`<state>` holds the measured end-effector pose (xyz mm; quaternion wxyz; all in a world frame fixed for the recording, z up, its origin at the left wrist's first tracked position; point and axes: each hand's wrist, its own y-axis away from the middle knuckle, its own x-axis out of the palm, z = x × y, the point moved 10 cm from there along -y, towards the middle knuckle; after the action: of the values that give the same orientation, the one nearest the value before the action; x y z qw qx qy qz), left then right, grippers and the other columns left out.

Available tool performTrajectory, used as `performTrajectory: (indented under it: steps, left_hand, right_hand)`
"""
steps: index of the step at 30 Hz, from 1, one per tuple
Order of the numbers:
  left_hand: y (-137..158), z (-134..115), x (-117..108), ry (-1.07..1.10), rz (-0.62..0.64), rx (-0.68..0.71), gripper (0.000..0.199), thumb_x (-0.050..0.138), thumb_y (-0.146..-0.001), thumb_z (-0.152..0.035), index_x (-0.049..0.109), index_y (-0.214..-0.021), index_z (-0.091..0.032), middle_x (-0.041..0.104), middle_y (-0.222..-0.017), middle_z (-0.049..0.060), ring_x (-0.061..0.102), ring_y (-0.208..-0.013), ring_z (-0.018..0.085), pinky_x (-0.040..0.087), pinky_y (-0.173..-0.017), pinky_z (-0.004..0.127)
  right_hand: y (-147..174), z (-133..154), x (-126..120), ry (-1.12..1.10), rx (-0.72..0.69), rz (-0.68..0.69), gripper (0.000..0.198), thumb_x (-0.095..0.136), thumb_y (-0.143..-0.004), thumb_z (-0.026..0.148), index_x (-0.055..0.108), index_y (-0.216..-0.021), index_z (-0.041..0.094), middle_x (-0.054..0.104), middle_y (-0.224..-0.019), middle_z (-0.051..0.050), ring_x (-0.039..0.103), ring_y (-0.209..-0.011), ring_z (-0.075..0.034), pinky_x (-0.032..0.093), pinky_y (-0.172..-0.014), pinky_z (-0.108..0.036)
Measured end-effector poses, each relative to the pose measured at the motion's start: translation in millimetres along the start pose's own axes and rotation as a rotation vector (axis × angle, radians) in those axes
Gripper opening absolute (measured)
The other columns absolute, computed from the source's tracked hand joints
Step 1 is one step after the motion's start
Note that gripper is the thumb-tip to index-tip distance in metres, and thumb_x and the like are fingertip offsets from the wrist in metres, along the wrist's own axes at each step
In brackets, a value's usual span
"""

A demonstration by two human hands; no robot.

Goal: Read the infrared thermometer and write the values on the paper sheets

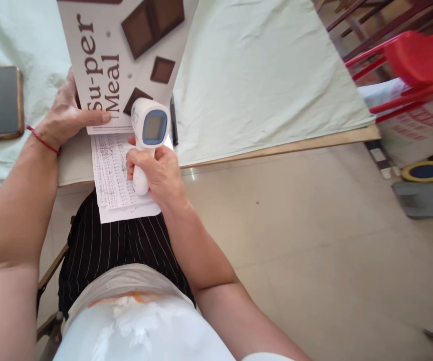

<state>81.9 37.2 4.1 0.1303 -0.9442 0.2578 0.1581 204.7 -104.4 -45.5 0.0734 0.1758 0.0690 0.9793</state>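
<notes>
My left hand grips the lower left edge of a white box printed "Su-per Meal" with chocolate pieces, the thumb lying across its front. In my right hand is a white infrared thermometer, held by its handle with the fingers wrapped round it. Its grey screen with a blue frame faces me, and its head overlaps the box's lower right corner. Beneath both, handwritten paper sheets stick out past the table edge over my lap. A dark pen lies just right of the box.
A pale cloth covers the table. A phone in a brown case lies at the left. Beyond the table's right end stand a red plastic chair and a printed white sack. A grey scale-like object is on the floor.
</notes>
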Motion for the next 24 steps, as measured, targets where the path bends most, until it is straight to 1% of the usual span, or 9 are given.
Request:
performTrajectory:
  steps: [2,4,9,10,12,15,18,21,24]
  left_hand:
    - [0,-1,0,-0.046,0.000,-0.004,0.094,0.087,-0.055,-0.060,0.051,-0.136,-0.029,0.066,-0.144,-0.001,0.064,-0.129,0.030,0.050,-0.121,0.057]
    - [0,-3,2,-0.077,0.006,-0.007,0.103,0.085,-0.054,-0.064,0.045,-0.142,-0.028,0.063,-0.148,0.000,0.061,-0.133,0.030,0.049,-0.122,0.056]
    - [2,-12,3,-0.121,0.014,0.013,0.112,0.081,-0.056,-0.069,0.036,-0.147,-0.023,0.061,-0.151,0.006,0.057,-0.136,0.030,0.045,-0.124,0.053]
    - [2,-13,4,-0.124,0.019,0.020,0.112,0.081,-0.056,-0.069,0.036,-0.147,-0.021,0.061,-0.151,0.007,0.058,-0.135,0.031,0.045,-0.124,0.053]
    - [2,-13,4,-0.132,0.032,0.031,0.112,0.083,-0.056,-0.070,0.037,-0.146,-0.020,0.061,-0.151,0.009,0.058,-0.134,0.032,0.046,-0.122,0.053]
    - [3,-10,5,-0.167,0.049,0.027,0.113,0.081,-0.058,-0.073,0.037,-0.148,-0.021,0.059,-0.153,0.006,0.057,-0.135,0.033,0.045,-0.120,0.056]
    - [4,-8,5,-0.205,0.059,0.009,0.116,0.077,-0.058,-0.075,0.036,-0.154,-0.023,0.061,-0.151,0.002,0.058,-0.134,0.032,0.044,-0.118,0.059]
    - [5,-9,5,-0.206,0.059,0.007,0.117,0.077,-0.057,-0.074,0.038,-0.155,-0.025,0.063,-0.148,0.000,0.058,-0.133,0.031,0.046,-0.115,0.058]
    - [5,-10,4,-0.193,0.042,0.004,0.113,0.079,-0.055,-0.073,0.043,-0.150,-0.025,0.064,-0.147,0.001,0.060,-0.131,0.031,0.049,-0.113,0.057]
  right_hand:
    - [7,10,-4,0.030,-0.032,0.011,0.028,0.080,-0.078,0.044,0.060,-0.075,0.024,0.059,-0.062,0.006,0.054,-0.054,-0.010,0.050,-0.054,-0.026]
    - [14,30,-22,0.126,-0.110,-0.027,0.027,0.080,-0.077,0.045,0.063,-0.075,0.024,0.061,-0.065,0.004,0.055,-0.055,-0.011,0.050,-0.053,-0.027]
    - [9,101,-114,0.660,-0.302,-0.384,0.013,0.077,-0.074,0.032,0.069,-0.077,0.022,0.057,-0.066,0.004,0.047,-0.057,-0.011,0.042,-0.056,-0.029]
    - [2,110,-132,0.815,-0.278,-0.454,0.010,0.076,-0.072,0.025,0.070,-0.080,0.021,0.058,-0.068,0.004,0.048,-0.060,-0.011,0.043,-0.061,-0.031]
    - [-14,118,-168,1.097,-0.161,-0.582,0.025,0.080,-0.067,0.017,0.073,-0.091,0.021,0.061,-0.075,0.002,0.054,-0.070,-0.014,0.046,-0.074,-0.035]
    - [-33,118,-198,1.381,-0.009,-0.610,0.026,0.083,-0.071,0.022,0.072,-0.094,0.021,0.067,-0.086,-0.005,0.062,-0.085,-0.022,0.046,-0.085,-0.042]
    - [-36,120,-192,1.567,-0.046,-0.571,0.020,0.083,-0.074,0.026,0.068,-0.088,0.021,0.071,-0.104,-0.015,0.065,-0.104,-0.030,0.047,-0.092,-0.046]
    - [-36,121,-156,1.626,-0.230,-0.510,0.017,0.077,-0.079,0.022,0.067,-0.093,0.021,0.068,-0.124,-0.019,0.061,-0.120,-0.032,0.048,-0.101,-0.048]
    - [-52,99,-113,1.526,-0.273,-0.335,0.017,0.065,-0.092,0.027,0.067,-0.108,0.023,0.072,-0.111,-0.013,0.067,-0.107,-0.028,0.052,-0.100,-0.047]
